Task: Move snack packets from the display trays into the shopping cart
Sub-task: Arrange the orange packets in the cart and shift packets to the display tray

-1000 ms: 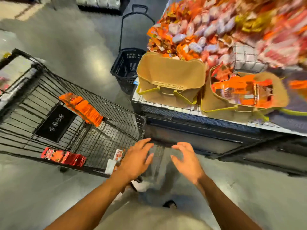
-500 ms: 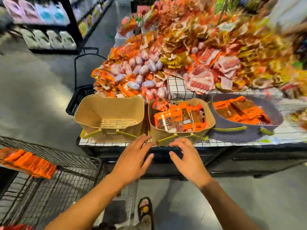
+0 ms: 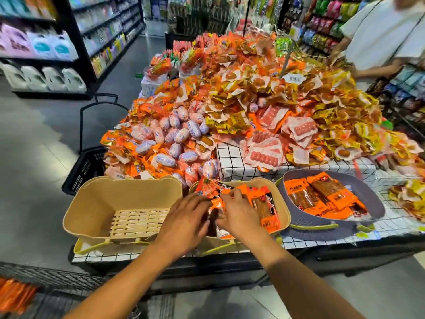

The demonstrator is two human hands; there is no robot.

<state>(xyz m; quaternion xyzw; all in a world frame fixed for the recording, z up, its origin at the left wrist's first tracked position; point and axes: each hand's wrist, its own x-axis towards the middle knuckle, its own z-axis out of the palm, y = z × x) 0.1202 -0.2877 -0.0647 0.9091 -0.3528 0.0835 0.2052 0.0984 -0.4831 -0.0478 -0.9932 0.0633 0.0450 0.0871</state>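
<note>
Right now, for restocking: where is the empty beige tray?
Head view, lower left: the empty beige tray sits on the display table, at its front, left of the filled tray.
</note>
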